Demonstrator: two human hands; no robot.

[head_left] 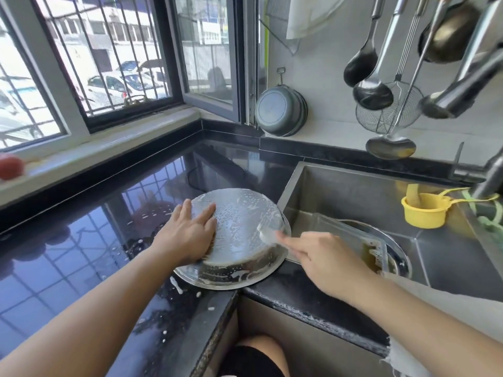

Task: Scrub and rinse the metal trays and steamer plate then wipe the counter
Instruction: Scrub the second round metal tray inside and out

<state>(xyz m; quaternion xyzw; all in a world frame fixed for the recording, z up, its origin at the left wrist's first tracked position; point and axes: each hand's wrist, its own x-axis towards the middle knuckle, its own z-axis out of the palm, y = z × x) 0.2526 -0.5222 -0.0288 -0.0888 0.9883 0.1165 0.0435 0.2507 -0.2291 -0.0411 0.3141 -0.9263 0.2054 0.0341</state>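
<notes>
A round perforated metal steamer plate [245, 221] lies upside down and soapy on the black counter [81, 240], its right rim overhanging the sink [340, 191]. My left hand [187, 232] presses flat on the plate's left side, and the brown edge of a scrub pad [211, 244] shows under the palm. My right hand [324, 257] pinches the plate's right rim with foamy fingertips. A rectangular metal tray [353, 235] leans in the sink over a round metal tray [397, 246].
Foam specks dot the counter near the plate. A yellow cup [424, 210] sits in the sink's right part under the faucet [490, 178]. Ladles and a wire skimmer [386, 110] hang on the wall. A grey pot [281, 112] hangs at the back corner.
</notes>
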